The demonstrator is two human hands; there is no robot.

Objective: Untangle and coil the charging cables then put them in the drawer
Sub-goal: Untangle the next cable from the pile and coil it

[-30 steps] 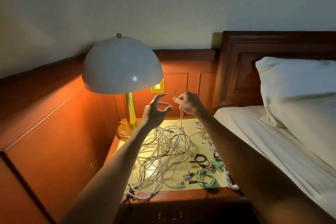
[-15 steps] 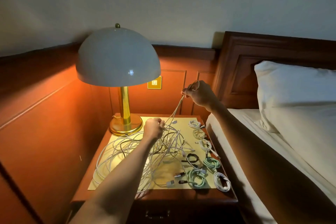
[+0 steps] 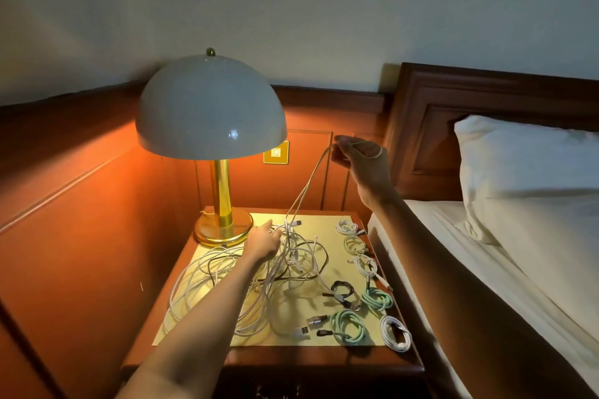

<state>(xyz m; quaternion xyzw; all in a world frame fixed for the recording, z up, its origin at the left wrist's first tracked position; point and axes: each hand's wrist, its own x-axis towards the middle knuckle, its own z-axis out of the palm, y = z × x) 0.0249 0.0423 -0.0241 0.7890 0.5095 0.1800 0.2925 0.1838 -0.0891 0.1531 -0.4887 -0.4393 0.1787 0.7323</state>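
The white cable (image 3: 304, 191) rises from the tangle (image 3: 259, 278) on the tabletop (image 3: 324, 361), right of the lamp (image 3: 210, 113), to the raised right hand (image 3: 359, 159). That hand's grip is clamped on the cable, with a loop round the hand, likely to draw it free while coiling. The left hand (image 3: 262, 240) reaches into the tangle near the lamp's base, probably steadying it; I cannot tell whether its grip is closed. Finished coils (image 3: 348, 324) lie further right of the lamp. The drawer (image 3: 275, 393) below is dark, its contents unseen.
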